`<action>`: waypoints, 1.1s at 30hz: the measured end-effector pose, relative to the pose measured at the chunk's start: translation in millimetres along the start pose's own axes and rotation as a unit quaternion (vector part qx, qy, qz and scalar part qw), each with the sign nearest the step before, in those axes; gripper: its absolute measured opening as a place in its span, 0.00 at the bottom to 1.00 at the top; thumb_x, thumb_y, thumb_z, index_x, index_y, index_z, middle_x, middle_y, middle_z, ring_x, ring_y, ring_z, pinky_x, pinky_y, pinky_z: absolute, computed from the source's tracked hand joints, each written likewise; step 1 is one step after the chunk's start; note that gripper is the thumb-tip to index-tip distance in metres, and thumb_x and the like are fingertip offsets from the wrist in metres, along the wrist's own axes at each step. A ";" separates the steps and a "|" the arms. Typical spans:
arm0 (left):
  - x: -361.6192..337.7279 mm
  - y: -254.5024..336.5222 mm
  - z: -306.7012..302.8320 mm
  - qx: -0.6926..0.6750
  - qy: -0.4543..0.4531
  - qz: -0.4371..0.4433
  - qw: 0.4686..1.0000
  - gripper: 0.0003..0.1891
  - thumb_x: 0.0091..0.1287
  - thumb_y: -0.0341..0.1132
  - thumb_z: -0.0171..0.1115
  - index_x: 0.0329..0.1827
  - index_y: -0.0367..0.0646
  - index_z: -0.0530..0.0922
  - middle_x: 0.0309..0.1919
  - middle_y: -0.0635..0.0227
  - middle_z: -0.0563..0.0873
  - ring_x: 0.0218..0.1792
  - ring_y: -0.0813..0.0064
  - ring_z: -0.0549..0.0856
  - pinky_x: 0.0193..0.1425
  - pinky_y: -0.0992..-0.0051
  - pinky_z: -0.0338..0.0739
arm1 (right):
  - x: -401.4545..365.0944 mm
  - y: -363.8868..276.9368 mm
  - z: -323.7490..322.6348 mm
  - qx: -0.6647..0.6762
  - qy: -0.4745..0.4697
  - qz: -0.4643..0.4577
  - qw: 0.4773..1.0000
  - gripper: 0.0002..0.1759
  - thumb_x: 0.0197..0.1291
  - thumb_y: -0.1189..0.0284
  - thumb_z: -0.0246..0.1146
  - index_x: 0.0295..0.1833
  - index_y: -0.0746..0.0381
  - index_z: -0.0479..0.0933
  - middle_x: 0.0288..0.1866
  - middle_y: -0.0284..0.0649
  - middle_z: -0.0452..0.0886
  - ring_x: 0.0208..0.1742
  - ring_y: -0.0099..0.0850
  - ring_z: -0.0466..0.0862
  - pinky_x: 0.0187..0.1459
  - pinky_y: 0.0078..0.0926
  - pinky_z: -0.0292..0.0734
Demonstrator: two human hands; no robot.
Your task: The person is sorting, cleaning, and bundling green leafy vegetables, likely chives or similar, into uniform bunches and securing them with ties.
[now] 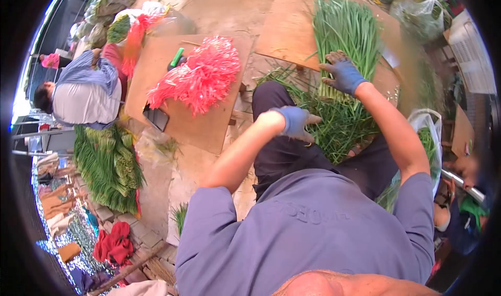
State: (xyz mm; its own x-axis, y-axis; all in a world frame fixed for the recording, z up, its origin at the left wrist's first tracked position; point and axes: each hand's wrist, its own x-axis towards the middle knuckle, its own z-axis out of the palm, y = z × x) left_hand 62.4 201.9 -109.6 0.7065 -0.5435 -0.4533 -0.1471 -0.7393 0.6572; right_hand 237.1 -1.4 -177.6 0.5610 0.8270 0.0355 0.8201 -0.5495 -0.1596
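A thick pile of long green garlic chives (347, 27) lies on a wooden board (284, 32), stem ends toward me. My right hand (343, 72), in a blue-grey glove, rests on the lower part of that pile with its fingers spread. Above my thigh hangs my left hand (298, 123), gloved alike, its fingers apart and nothing seen in them. Beneath and beside it, loose green leaf scraps (344, 129) are heaped between my legs.
A second board (209, 131) at left bears pink plastic strips (201, 77) and a green-handled tool (176, 57). Bundled greens (107, 165) lie farther left, near a bent-over person (86, 95). A plastic bag of greens (429, 134) stands at right.
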 end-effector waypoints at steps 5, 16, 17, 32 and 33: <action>-79.4 4.1 12.3 -0.089 0.280 0.067 0.953 0.21 0.73 0.41 0.60 0.65 0.42 0.79 0.57 0.51 0.85 0.58 0.59 0.84 0.64 0.66 0.77 | -1.9 -21.0 -31.3 0.015 0.107 -0.020 0.994 0.20 0.62 0.56 0.67 0.55 0.54 0.81 0.63 0.48 0.79 0.67 0.50 0.74 0.70 0.48 0.64; -184.4 -121.4 49.6 -0.145 0.679 -0.124 0.708 0.12 0.73 0.29 0.60 0.55 0.37 0.84 0.50 0.62 0.89 0.51 0.72 0.86 0.60 0.72 0.77 | 105.2 -191.8 8.1 0.336 0.124 0.015 0.934 0.18 0.62 0.65 0.65 0.57 0.55 0.80 0.47 0.51 0.85 0.49 0.48 0.85 0.49 0.43 0.79; -188.3 -129.8 50.1 -0.139 0.689 -0.128 0.700 0.12 0.73 0.29 0.60 0.55 0.38 0.84 0.50 0.62 0.89 0.52 0.73 0.86 0.62 0.72 0.76 | 120.5 -198.5 16.9 0.344 0.141 0.010 0.928 0.19 0.62 0.65 0.65 0.58 0.54 0.79 0.49 0.51 0.84 0.49 0.48 0.85 0.50 0.43 0.79; -196.6 -176.5 14.0 0.093 0.672 -0.175 0.713 0.18 0.73 0.33 0.61 0.65 0.44 0.79 0.64 0.58 0.81 0.68 0.58 0.76 0.73 0.62 0.67 | 191.8 -203.3 27.7 0.103 0.266 -0.190 0.939 0.04 0.62 0.63 0.62 0.37 0.48 0.79 0.31 0.37 0.83 0.30 0.41 0.84 0.34 0.41 0.75; -191.1 -180.8 6.8 0.105 0.675 -0.170 0.710 0.20 0.73 0.35 0.60 0.68 0.46 0.77 0.67 0.58 0.78 0.71 0.57 0.72 0.75 0.60 0.63 | 189.2 -204.5 25.0 0.137 0.273 -0.189 0.933 0.04 0.62 0.63 0.63 0.38 0.48 0.80 0.31 0.37 0.83 0.30 0.42 0.84 0.34 0.41 0.75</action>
State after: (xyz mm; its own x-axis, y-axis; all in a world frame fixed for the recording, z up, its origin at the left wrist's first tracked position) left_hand -50.7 436.8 -145.9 0.7247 0.4525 0.5196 0.1919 -0.8568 0.4785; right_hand 172.7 270.4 -162.9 0.2721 0.7307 0.6261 0.9536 -0.1179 -0.2769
